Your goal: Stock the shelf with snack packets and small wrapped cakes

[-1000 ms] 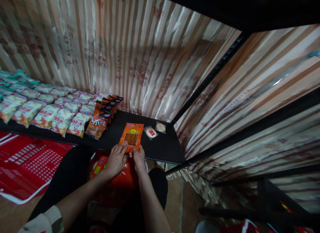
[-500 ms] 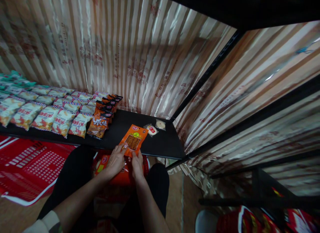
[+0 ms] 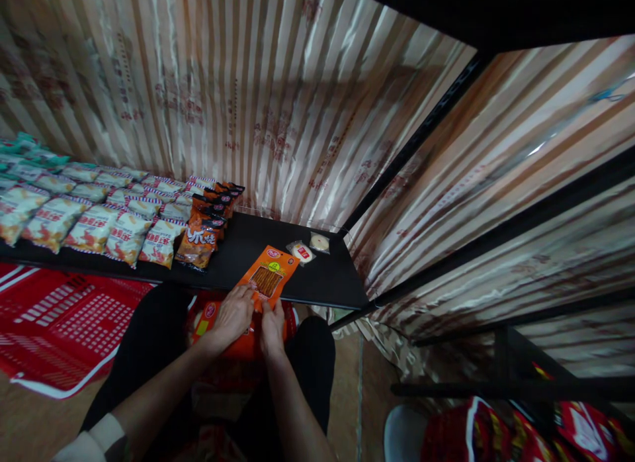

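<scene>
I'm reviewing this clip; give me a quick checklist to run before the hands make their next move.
1. Left hand touching the orange packet: ok.
2. Right hand at the packet's near end: ok.
3. Packet window facing up: ok.
4. Packet square to the shelf edge: not ok, slanted.
5. Packet apart from the orange-and-black bags: ok.
6. Packet clear of the nearer round wrapped snack: cannot tell.

On my head feed I see the left hand (image 3: pixel 235 314) and right hand (image 3: pixel 272 326) hold an orange packet (image 3: pixel 268 279) over the black shelf's (image 3: pixel 327 283) front edge.
</scene>
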`<state>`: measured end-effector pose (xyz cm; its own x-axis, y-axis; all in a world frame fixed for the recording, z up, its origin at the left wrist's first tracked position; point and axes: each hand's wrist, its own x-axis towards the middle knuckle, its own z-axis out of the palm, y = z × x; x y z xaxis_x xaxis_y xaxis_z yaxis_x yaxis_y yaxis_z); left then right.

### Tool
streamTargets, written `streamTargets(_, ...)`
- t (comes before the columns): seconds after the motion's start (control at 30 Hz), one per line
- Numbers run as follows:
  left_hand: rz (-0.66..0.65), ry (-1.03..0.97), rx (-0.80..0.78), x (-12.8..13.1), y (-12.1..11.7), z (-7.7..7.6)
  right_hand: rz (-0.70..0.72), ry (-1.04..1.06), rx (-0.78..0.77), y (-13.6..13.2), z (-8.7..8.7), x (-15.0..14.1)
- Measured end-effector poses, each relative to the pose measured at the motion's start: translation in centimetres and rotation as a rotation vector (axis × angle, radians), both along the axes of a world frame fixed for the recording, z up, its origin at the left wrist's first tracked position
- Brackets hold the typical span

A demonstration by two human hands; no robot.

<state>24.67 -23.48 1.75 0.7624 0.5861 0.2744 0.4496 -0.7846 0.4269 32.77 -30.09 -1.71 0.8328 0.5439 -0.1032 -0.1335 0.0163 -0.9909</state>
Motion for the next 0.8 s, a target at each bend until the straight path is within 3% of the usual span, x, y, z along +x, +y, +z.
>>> streamTargets(0.3,0.025,-0.053,-0.002,-0.4,-0.6,0.3,-0.061,0.198,0.103,-0.5,-0.9,0.4)
streamTargets(0.53,0.164,-0.047,-0.044,-1.0,-0.2,0.0,-0.046,0.283,0.111,-1.0,-0.4,0.4)
streamTargets(0.8,0.335,-0.183,-0.363,-1.4,0.6,-0.7,0.003,0.284,0.028,-1.1,-0.1,0.5)
